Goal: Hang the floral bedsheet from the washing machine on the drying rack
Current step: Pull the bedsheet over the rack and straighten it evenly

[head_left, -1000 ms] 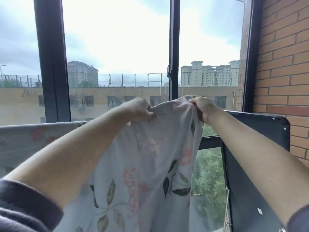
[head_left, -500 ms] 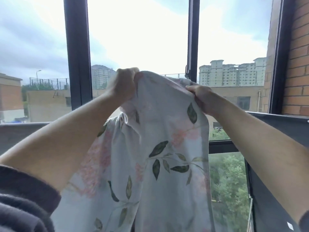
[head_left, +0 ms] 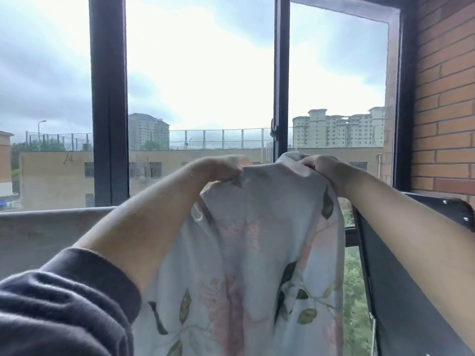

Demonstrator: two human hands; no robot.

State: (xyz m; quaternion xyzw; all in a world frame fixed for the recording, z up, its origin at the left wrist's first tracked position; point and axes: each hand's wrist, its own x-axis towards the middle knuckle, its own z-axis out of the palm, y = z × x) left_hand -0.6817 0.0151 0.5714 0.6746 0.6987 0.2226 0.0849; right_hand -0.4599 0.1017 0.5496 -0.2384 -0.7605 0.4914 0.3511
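Observation:
The floral bedsheet (head_left: 259, 242), pale blue with pink flowers and green leaves, hangs down in front of me from its top edge. My left hand (head_left: 218, 168) grips that edge on the left, fingers curled into the cloth. My right hand (head_left: 321, 167) grips it on the right, close to the left hand. Both arms reach forward at chest height before the window. Another stretch of the same sheet (head_left: 51, 232) lies spread flat along the left, level with the window sill. No bar of the drying rack shows.
A dark-framed window (head_left: 109, 98) fills the view ahead, with buildings outside. A brick wall (head_left: 447, 98) stands on the right. A dark metal panel (head_left: 401, 278) with bolts juts from that wall below my right forearm.
Both hands came down from their raised position half a second ago, carrying the sheet's top edge lower. The hands stay close together, still gripping the cloth.

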